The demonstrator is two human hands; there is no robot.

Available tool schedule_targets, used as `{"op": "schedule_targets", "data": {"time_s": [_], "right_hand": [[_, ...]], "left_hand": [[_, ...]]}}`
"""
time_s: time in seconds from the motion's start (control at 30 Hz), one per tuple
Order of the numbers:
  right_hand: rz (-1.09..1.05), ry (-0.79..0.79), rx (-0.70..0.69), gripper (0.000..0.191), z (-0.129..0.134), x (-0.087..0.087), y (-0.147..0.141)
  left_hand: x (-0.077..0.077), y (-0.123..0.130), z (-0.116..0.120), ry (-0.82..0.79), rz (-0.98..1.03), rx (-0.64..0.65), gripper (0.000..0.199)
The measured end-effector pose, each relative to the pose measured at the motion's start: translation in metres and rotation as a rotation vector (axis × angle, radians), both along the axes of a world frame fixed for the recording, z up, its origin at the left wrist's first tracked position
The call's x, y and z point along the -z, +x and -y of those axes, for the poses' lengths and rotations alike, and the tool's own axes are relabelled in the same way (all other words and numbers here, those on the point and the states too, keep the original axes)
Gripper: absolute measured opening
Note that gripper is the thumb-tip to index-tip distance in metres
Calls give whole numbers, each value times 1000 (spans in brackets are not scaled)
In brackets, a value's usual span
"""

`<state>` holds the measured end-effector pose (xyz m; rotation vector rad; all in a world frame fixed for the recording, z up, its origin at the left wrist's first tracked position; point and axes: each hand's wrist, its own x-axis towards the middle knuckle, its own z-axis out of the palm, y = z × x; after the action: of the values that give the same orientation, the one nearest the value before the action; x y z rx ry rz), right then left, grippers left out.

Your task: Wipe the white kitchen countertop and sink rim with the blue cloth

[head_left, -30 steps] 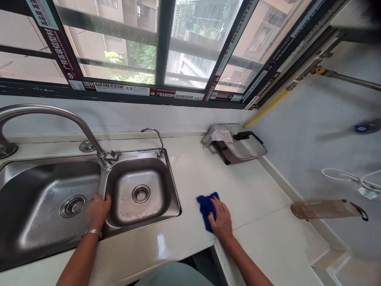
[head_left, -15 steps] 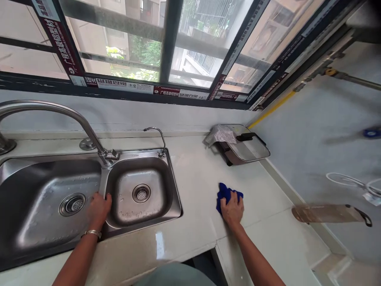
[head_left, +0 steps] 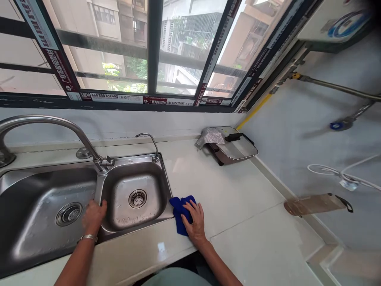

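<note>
A blue cloth [head_left: 179,214] lies bunched on the pale countertop [head_left: 238,190], at the right rim of the double sink. My right hand [head_left: 195,222] presses on it from the right, fingers spread over its top. On the divider between the two basins rests my left hand [head_left: 93,216], its thumb and fingers apart and nothing in it. The steel sink [head_left: 133,228] has a drain in each basin and drops of water on its floor.
A large curved faucet [head_left: 74,125] and a small thin tap [head_left: 151,141] rise behind the sink. By the back wall sits a lidded electric pan [head_left: 235,151] with silvery wrap. A brown translucent board [head_left: 315,203] leans at the right wall.
My right hand and the blue cloth have moved left across the counter to the sink's edge. My left hand stays on the divider. The view has shifted slightly up and right.
</note>
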<state>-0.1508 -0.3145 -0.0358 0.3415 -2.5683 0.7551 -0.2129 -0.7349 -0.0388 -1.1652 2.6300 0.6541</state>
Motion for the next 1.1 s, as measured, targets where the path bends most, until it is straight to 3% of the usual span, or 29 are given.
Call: {"op": "schedule_targets", "data": {"time_s": [0.13, 0.23, 0.37, 0.47, 0.57, 0.63, 0.73, 0.83, 0.97, 1.1], "right_hand": [[42, -46, -65, 38, -8, -10, 0], [18, -91, 67, 41, -53, -13, -1], [-62, 52, 326, 43, -165, 1, 14], [-39, 198, 471, 48, -238, 18, 33], [-2, 234, 545, 50, -269, 27, 47], [9, 223, 578, 49, -269, 28, 52], [7, 209, 609, 47, -262, 25, 51], [8, 212, 644, 46, -260, 23, 49], [12, 223, 675, 46, -261, 22, 49], [16, 230, 685, 46, -264, 23, 52]], "left_hand": [[-9, 1, -12, -178, -194, 44, 64], [-29, -2, -43, -269, -433, 254, 57], [-60, 4, -128, 65, -587, 683, 38], [-66, 13, -211, 309, -751, 1082, 34], [-61, 19, -284, 280, -816, 1346, 28], [-55, 23, -314, 112, -744, 1340, 22], [-50, 29, -324, -44, -658, 1286, 19], [-46, 43, -304, -42, -656, 1255, 23], [-36, 66, -278, -8, -719, 1247, 47], [-31, 70, -292, -5, -702, 1242, 59]]}}
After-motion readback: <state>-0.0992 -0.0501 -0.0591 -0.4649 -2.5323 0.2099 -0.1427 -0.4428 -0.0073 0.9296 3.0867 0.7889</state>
